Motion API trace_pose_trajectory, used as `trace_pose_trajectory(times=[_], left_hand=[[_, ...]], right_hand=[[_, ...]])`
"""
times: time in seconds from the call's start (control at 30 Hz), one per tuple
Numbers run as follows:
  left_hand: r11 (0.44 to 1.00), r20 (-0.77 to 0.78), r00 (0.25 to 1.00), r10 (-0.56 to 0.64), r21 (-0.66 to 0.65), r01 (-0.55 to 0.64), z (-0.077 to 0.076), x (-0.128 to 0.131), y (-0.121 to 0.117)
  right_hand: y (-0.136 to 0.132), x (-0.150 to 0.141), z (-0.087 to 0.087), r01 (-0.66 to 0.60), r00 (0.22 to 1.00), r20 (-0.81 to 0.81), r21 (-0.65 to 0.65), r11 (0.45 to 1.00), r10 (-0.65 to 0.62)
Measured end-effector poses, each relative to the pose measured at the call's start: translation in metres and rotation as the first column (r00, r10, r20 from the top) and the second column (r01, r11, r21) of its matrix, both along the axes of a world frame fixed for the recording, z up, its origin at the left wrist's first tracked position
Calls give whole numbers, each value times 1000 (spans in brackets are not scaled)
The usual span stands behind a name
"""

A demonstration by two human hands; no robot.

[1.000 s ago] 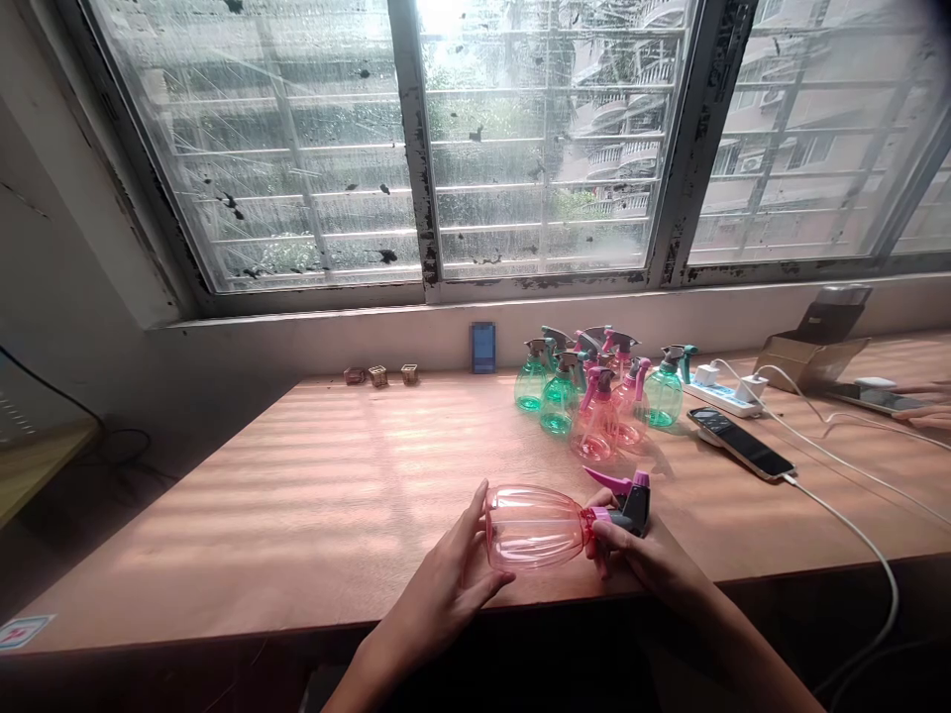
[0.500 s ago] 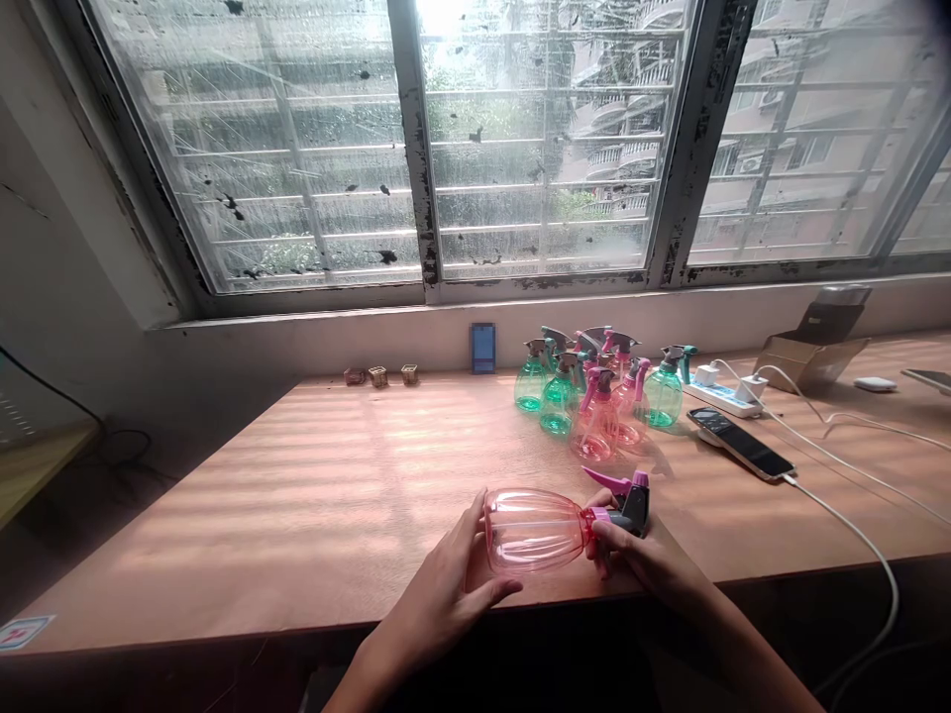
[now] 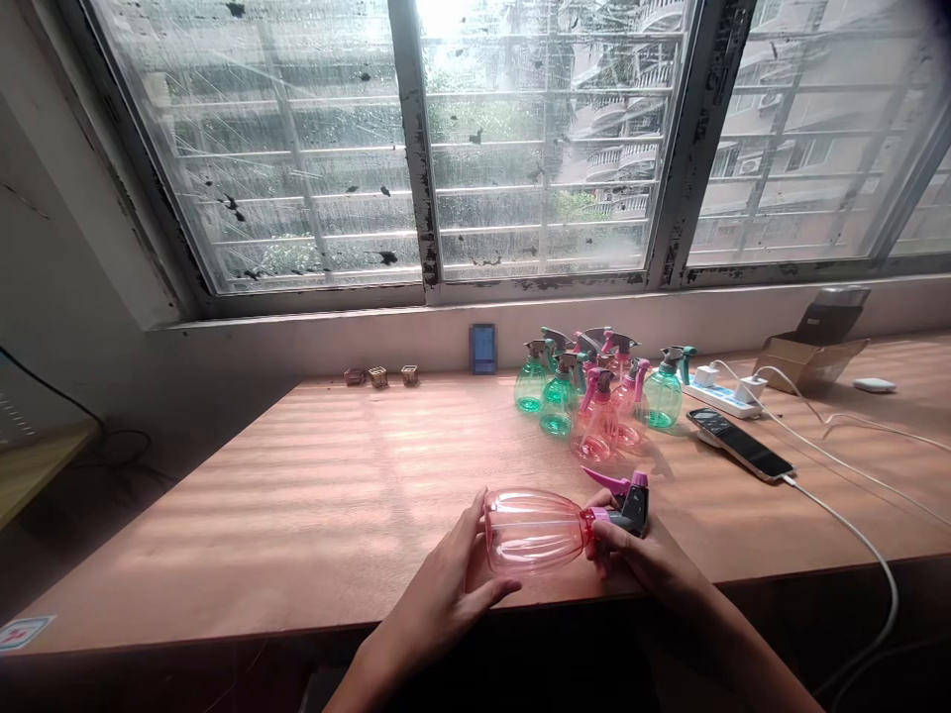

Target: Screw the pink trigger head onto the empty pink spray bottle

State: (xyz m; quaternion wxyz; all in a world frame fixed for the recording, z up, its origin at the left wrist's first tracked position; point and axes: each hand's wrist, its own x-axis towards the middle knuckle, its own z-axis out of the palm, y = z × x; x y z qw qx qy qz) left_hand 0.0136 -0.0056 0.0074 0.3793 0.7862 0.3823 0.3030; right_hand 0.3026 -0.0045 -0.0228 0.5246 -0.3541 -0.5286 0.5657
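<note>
A clear pink spray bottle (image 3: 531, 532) lies on its side in the air near the table's front edge, its base to the left. My right hand (image 3: 631, 550) grips it around the neck, just below the black and pink spray head (image 3: 631, 503). At the other end, my left hand (image 3: 453, 574) cups the base, thumb below and fingers along the far side. Beyond my hands stands a cluster of upright spray bottles, among them a green one (image 3: 559, 404) and a pink one (image 3: 594, 431).
A phone (image 3: 743, 446) with a white cable lies to the right. Behind it are a power strip (image 3: 722, 396) and an open cardboard box (image 3: 806, 361). A small blue-screened device (image 3: 482, 349) leans against the wall, with several tiny baskets (image 3: 378, 377) to its left on the wooden table (image 3: 297, 515).
</note>
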Motion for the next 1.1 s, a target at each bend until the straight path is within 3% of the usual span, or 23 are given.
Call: trace_pose_trajectory(times=[1.1], left_hand=[[1000, -9, 1000, -4, 11, 5, 0, 0, 0]], right_hand=[[-2, -1, 2, 44, 999, 33, -19, 999, -43]])
